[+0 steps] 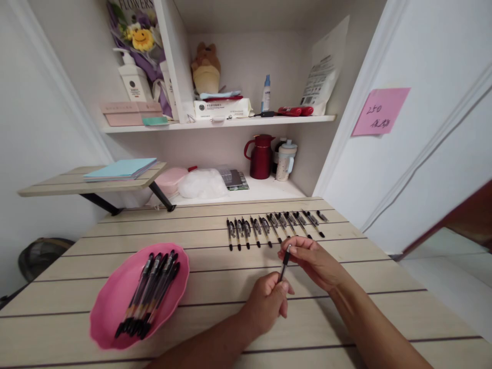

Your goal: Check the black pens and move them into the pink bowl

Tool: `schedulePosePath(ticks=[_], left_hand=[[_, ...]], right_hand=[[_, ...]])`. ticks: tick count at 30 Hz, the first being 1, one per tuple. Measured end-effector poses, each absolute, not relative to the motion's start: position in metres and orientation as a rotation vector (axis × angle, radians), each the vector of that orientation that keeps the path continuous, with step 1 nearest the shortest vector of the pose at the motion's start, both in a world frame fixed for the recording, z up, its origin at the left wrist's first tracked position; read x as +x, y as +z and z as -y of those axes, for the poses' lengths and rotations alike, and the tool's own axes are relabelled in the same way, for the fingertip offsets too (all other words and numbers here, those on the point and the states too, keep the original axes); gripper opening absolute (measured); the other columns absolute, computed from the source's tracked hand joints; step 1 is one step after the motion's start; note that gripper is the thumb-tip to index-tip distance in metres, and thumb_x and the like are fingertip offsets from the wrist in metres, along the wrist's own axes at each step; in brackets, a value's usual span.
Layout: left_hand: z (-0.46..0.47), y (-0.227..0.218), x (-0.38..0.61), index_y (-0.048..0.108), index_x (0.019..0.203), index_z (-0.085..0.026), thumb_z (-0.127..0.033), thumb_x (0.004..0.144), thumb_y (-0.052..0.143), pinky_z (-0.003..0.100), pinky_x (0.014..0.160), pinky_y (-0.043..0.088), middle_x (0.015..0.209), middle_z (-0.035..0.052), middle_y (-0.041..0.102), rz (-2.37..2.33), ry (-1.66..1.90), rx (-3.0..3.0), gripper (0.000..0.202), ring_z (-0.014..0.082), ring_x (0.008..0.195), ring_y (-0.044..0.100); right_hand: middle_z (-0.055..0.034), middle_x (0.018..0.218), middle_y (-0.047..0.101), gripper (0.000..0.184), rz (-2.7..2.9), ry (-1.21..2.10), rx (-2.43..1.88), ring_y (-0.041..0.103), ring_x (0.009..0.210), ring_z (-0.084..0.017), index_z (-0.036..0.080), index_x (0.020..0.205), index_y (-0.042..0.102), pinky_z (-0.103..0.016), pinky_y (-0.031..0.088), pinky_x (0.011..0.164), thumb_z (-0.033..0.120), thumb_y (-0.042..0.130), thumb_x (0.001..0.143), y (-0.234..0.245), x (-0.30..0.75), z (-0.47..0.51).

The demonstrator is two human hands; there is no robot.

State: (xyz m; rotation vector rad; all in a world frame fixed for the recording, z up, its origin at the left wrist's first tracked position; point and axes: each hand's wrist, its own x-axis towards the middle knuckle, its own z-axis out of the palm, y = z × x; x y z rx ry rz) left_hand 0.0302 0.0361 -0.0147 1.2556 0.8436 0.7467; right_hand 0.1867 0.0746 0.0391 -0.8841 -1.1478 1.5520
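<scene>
A black pen (pixel 285 264) is held upright-tilted above the wooden table (pixel 215 277). My left hand (pixel 267 303) is closed round its lower end. My right hand (pixel 313 261) pinches its upper end with thumb and fingers. Just beyond my hands, several black pens (pixel 272 227) lie side by side in a row on the table. At the left, a pink scalloped dish (pixel 115 302) holds several more black pens (pixel 151 289) in a bundle.
A small raised wooden stand (pixel 92 182) with a teal notebook sits at the back left. Behind the table are a red jug (pixel 261 156), a white mug, a plastic bag and shelves with bottles. A pink note (pixel 380 111) hangs on the right wall.
</scene>
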Motion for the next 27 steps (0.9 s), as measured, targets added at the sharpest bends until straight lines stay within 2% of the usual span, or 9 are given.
schedulePosePath(ticks=[7, 11, 14, 16, 18, 23, 27], left_hand=[[-0.038, -0.014, 0.029, 0.049, 0.080, -0.014, -0.039, 0.082, 0.041, 0.020, 0.042, 0.020, 0.041, -0.0071, 0.045, -0.831, 0.745, 1.251, 0.026, 0.0041, 0.033, 0.026], [-0.037, -0.011, 0.029, 0.049, 0.078, -0.014, -0.040, 0.080, 0.042, 0.020, 0.041, 0.017, 0.041, -0.0074, 0.044, -0.811, 0.771, 1.197, 0.027, 0.0032, 0.032, 0.023], [-0.037, -0.008, 0.030, 0.049, 0.077, -0.015, -0.040, 0.080, 0.043, 0.020, 0.039, 0.014, 0.040, -0.0081, 0.043, -0.809, 0.772, 1.151, 0.026, 0.0027, 0.031, 0.020], [-0.037, -0.007, 0.030, 0.049, 0.077, -0.015, -0.040, 0.080, 0.042, 0.020, 0.038, 0.013, 0.039, -0.0084, 0.042, -0.816, 0.765, 1.144, 0.026, 0.0026, 0.030, 0.020], [-0.037, -0.008, 0.030, 0.049, 0.076, -0.015, -0.039, 0.080, 0.042, 0.020, 0.038, 0.013, 0.038, -0.0085, 0.042, -0.824, 0.766, 1.148, 0.026, 0.0024, 0.029, 0.020], [-0.040, -0.013, 0.031, 0.048, 0.077, -0.015, -0.043, 0.079, 0.042, 0.021, 0.036, 0.010, 0.038, -0.0083, 0.042, -0.824, 0.752, 1.117, 0.028, 0.0023, 0.027, 0.018], [-0.042, -0.015, 0.032, 0.048, 0.079, -0.016, -0.048, 0.078, 0.043, 0.021, 0.034, 0.008, 0.037, -0.0086, 0.042, -0.813, 0.732, 1.102, 0.032, 0.0026, 0.026, 0.017]], right_hand=[[-0.0021, 0.070, 0.063, 0.020, 1.139, 1.514, -0.934, 0.056, 0.069, -0.015, 0.017, 0.071, 0.064, -0.029, 0.041, 0.070, 0.033, 0.073, 0.063, 0.035, 0.185, -0.076], [-0.0039, 0.078, 0.064, 0.024, 1.188, 1.492, -0.914, 0.058, 0.072, -0.016, 0.019, 0.082, 0.062, -0.031, 0.044, 0.071, 0.038, 0.067, 0.069, 0.037, 0.187, -0.080], [-0.0065, 0.082, 0.065, 0.032, 1.249, 1.203, -1.130, 0.060, 0.072, -0.018, 0.019, 0.088, 0.061, -0.032, 0.046, 0.068, 0.048, 0.059, 0.072, 0.040, 0.207, -0.105], [-0.0066, 0.077, 0.066, 0.036, 1.348, 0.746, -1.548, 0.060, 0.069, -0.018, 0.019, 0.083, 0.061, -0.030, 0.046, 0.062, 0.052, 0.051, 0.074, 0.043, 0.233, -0.132], [-0.0093, 0.073, 0.065, 0.031, 1.311, 0.542, -1.748, 0.059, 0.071, -0.022, 0.018, 0.076, 0.061, -0.032, 0.043, 0.061, 0.047, 0.052, 0.072, 0.044, 0.264, -0.159], [-0.0172, 0.069, 0.063, 0.018, 1.284, 0.282, -2.105, 0.058, 0.083, -0.033, 0.017, 0.054, 0.058, -0.038, 0.038, 0.063, 0.033, 0.061, 0.062, 0.030, 0.322, -0.205], [-0.0176, 0.066, 0.063, 0.016, 1.361, 0.179, -2.206, 0.060, 0.078, -0.034, 0.017, 0.049, 0.056, -0.038, 0.040, 0.060, 0.028, 0.064, 0.056, 0.008, 0.330, -0.218]])
